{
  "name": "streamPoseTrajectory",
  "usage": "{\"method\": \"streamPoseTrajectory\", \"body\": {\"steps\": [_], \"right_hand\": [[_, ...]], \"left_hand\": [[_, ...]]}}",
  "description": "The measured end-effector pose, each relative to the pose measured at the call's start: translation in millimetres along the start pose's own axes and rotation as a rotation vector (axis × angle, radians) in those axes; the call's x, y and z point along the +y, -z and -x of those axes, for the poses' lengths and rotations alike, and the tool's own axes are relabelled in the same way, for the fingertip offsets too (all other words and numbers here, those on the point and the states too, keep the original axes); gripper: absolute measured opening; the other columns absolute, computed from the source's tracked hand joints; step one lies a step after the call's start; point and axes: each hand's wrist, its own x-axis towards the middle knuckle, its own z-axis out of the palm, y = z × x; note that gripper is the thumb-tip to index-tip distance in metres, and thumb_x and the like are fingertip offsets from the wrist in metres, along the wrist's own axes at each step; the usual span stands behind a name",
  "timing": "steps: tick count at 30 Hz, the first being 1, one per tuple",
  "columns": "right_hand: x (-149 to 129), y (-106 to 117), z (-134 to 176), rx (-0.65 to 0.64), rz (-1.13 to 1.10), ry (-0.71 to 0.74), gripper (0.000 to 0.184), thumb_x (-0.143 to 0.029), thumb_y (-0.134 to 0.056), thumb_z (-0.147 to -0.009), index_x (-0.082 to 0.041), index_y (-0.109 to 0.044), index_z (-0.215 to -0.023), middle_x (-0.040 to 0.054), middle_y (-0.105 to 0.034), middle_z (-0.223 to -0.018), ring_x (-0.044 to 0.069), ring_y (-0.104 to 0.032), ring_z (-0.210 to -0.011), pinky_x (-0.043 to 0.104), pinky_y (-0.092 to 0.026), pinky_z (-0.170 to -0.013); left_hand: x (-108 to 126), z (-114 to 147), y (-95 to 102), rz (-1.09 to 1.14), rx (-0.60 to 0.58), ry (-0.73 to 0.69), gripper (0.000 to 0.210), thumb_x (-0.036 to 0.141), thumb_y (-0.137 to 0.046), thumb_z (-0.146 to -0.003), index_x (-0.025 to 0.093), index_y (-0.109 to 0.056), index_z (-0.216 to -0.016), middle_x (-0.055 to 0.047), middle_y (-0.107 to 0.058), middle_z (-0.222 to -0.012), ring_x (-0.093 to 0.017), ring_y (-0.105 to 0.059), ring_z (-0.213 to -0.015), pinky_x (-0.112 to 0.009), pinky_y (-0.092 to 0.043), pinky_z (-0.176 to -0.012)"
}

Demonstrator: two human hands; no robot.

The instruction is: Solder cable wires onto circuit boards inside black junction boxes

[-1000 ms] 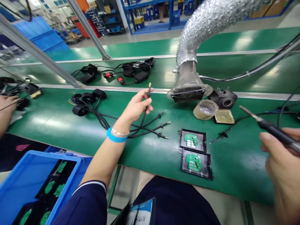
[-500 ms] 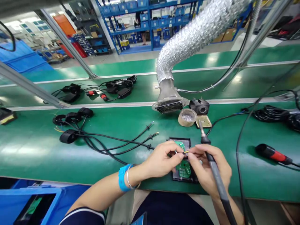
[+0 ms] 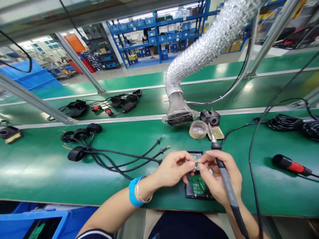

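My left hand (image 3: 174,170) and my right hand (image 3: 219,177) meet fingertip to fingertip over a black tray (image 3: 190,194) near the table's front edge. The tray holds a green circuit board (image 3: 197,184). My left thumb and forefinger pinch a small wire end (image 3: 195,162) just above the board. A second green board behind it is mostly hidden by my fingers. My right hand grips a black soldering iron (image 3: 225,179) while its fingertips also touch the wire end. The iron's tip points away from me, up toward the tape roll.
A silver fume duct (image 3: 179,113) opens onto the green belt (image 3: 37,166), beside a tape roll (image 3: 198,129), a black stand (image 3: 210,117) and a yellow sponge (image 3: 218,133). Black ring-core cables (image 3: 79,152) lie left. A red-black tool (image 3: 289,164) and coiled cables (image 3: 286,122) lie right. A blue crate (image 3: 32,220) sits below left.
My left hand carried the wire end from mid-air on the left down to the board. My right hand came in from the right with the iron. Both hands now meet there.
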Motion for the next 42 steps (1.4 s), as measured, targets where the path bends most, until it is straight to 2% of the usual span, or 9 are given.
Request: {"method": "streamPoseTrajectory", "body": {"steps": [11,15,18,25,30,34,36,39,42], "right_hand": [[-2.4,-2.9,-1.4,-0.067,-0.018,-0.088,0.031,-0.019,-0.063,-0.082,-0.023,-0.051,-0.11,0.0,-0.065,-0.083,0.008,-0.061,-0.059,0.019,-0.054,-0.053],[-3.7,-4.2,0.0,0.005,0.003,-0.037,0.033,-0.015,-0.065,-0.08,-0.023,-0.052,-0.109,-0.0006,-0.065,-0.082,0.01,-0.063,-0.065,0.02,-0.055,-0.057],[-3.2,-11.6,2.1,0.092,0.021,0.053,0.036,-0.01,-0.067,-0.076,-0.021,-0.053,-0.108,-0.0003,-0.066,-0.083,0.011,-0.064,-0.07,0.023,-0.056,-0.061],[0.1,-40.6,6.9,0.33,0.084,0.266,0.032,-0.001,-0.067,-0.069,-0.019,-0.05,-0.09,-0.0024,-0.062,-0.071,0.007,-0.055,-0.055,0.022,-0.052,-0.051],[4.8,-54.3,9.1,0.41,0.134,0.297,0.028,-0.001,-0.066,-0.071,-0.019,-0.051,-0.088,-0.0044,-0.057,-0.065,0.006,-0.051,-0.052,0.023,-0.052,-0.053],[13.2,-61.4,14.9,0.432,0.165,0.312,0.033,0.0,-0.067,-0.07,-0.019,-0.051,-0.093,-0.004,-0.057,-0.071,0.008,-0.058,-0.06,0.023,-0.053,-0.058],[15.5,-58.8,17.5,0.409,0.181,0.306,0.035,-0.001,-0.067,-0.07,-0.019,-0.053,-0.097,-0.0015,-0.06,-0.078,0.009,-0.061,-0.064,0.024,-0.055,-0.06],[12.6,-45.0,18.1,0.318,0.113,0.225,0.032,-0.007,-0.067,-0.074,-0.018,-0.055,-0.101,0.0021,-0.061,-0.085,0.011,-0.062,-0.068,0.024,-0.055,-0.06],[4.4,-27.7,15.5,0.207,0.009,0.058,0.033,-0.012,-0.065,-0.078,-0.019,-0.051,-0.107,0.0033,-0.061,-0.087,0.013,-0.064,-0.074,0.025,-0.056,-0.062]], "left_hand": [[-5.9,3.4,2.3,0.017,-0.07,0.07,0.048,0.061,-0.061,-0.079,0.014,-0.051,-0.079,-0.001,-0.053,-0.064,-0.012,-0.059,-0.061,-0.018,-0.051,-0.048],[-2.8,11.1,-0.9,-0.199,0.074,-0.056,0.033,0.047,-0.063,-0.083,0.016,-0.055,-0.093,-0.002,-0.058,-0.075,-0.01,-0.057,-0.057,-0.018,-0.049,-0.047],[-1.0,13.5,-5.6,-0.353,0.22,-0.206,0.023,0.037,-0.06,-0.086,0.015,-0.062,-0.086,-0.003,-0.06,-0.08,-0.009,-0.057,-0.06,-0.019,-0.051,-0.053],[-1.5,7.8,-19.9,0.06,0.41,-0.255,0.018,0.03,-0.066,-0.079,0.013,-0.062,-0.072,-0.001,-0.051,-0.087,-0.007,-0.053,-0.065,-0.017,-0.044,-0.053],[-0.6,8.6,-26.9,0.46,0.347,-0.034,0.025,0.033,-0.075,-0.073,0.014,-0.059,-0.078,0.0,-0.055,-0.076,-0.009,-0.053,-0.07,-0.021,-0.046,-0.068],[-3.4,5.5,-23.3,0.514,0.37,-0.024,0.034,0.036,-0.08,-0.068,0.013,-0.057,-0.079,0.002,-0.056,-0.072,-0.007,-0.052,-0.065,-0.018,-0.045,-0.066],[-5.8,3.9,-17.2,0.44,0.358,-0.035,0.037,0.041,-0.078,-0.069,0.013,-0.056,-0.08,0.003,-0.055,-0.07,-0.005,-0.05,-0.059,-0.017,-0.043,-0.057],[-6.5,4.9,-6.9,0.173,0.239,0.041,0.038,0.05,-0.067,-0.078,0.015,-0.053,-0.085,0.004,-0.053,-0.061,-0.005,-0.041,-0.04,-0.017,-0.03,-0.038],[-2.8,9.2,-1.4,-0.1,0.143,0.06,0.032,0.045,-0.059,-0.084,0.014,-0.053,-0.082,0.004,-0.051,-0.06,-0.005,-0.041,-0.043,-0.017,-0.032,-0.042]]}}
